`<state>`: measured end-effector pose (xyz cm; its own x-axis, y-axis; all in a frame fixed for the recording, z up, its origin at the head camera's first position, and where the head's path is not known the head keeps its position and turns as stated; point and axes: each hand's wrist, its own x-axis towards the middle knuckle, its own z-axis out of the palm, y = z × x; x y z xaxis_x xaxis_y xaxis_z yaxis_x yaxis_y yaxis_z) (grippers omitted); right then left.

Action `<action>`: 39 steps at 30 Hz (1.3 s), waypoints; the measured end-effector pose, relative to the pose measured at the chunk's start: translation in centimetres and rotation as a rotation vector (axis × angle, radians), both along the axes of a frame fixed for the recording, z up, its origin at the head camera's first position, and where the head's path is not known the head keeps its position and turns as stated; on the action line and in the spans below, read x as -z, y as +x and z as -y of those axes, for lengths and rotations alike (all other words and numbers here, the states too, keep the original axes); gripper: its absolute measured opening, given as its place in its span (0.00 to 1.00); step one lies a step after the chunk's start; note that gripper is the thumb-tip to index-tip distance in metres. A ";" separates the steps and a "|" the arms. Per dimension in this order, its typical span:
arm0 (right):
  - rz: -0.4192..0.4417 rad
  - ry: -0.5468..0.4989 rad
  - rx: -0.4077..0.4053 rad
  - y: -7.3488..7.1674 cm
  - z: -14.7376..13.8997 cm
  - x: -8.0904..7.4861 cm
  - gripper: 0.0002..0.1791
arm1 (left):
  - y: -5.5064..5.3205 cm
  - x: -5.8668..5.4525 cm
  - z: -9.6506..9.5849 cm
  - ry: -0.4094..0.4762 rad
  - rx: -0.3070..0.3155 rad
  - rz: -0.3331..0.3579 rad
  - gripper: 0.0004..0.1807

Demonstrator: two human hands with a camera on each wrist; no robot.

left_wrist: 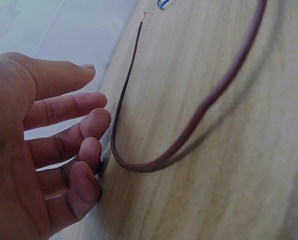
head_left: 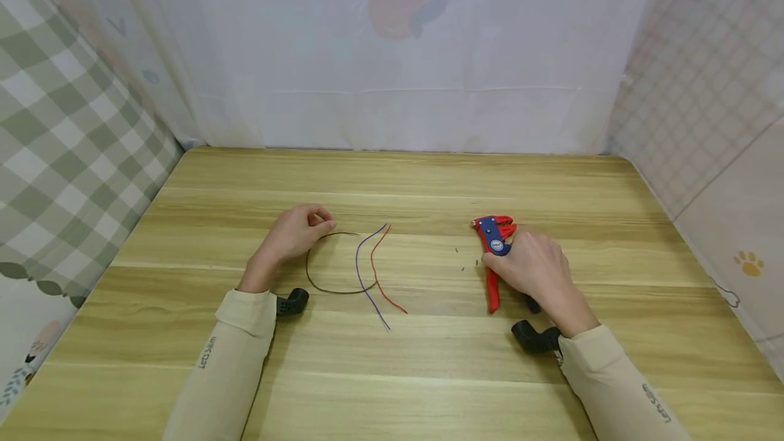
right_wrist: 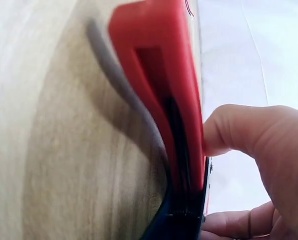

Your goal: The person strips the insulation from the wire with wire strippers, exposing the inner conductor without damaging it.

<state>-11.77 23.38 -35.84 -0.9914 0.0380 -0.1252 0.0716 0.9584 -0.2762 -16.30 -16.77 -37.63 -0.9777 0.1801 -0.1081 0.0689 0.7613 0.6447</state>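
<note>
A brown wire (head_left: 339,292) lies in a loop on the table, its far tip showing bare copper in the left wrist view. Beside that loop is my left hand (head_left: 300,229), fingers loosely bent and nothing between thumb and fingertips. A blue wire (head_left: 358,258) and a red wire (head_left: 374,267) lie close together to the right, crossing near the brown wire's end. My right hand (head_left: 533,265) grips a red and blue wire stripper (head_left: 490,230), the thumb pressed against its side. In the head view the palm hides part of the tool's second handle.
Several tiny insulation scraps (head_left: 463,269) lie left of the wire stripper. Wood-grained table (head_left: 392,386) surface extends around the wires. A pale curtain (head_left: 306,101) hangs behind it, with patterned cloth (head_left: 79,148) at the left side.
</note>
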 end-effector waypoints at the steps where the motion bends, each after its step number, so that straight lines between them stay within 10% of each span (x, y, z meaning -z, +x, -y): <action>1: 0.008 0.003 0.002 0.0 0.0 0.0 0.25 | 0.0 0.0 0.0 0.000 0.000 -0.002 0.14; 39: 0.019 0.024 -0.082 0.6 0.8 -0.4 0.27 | -0.2 0.2 0.1 -0.002 0.009 -0.023 0.14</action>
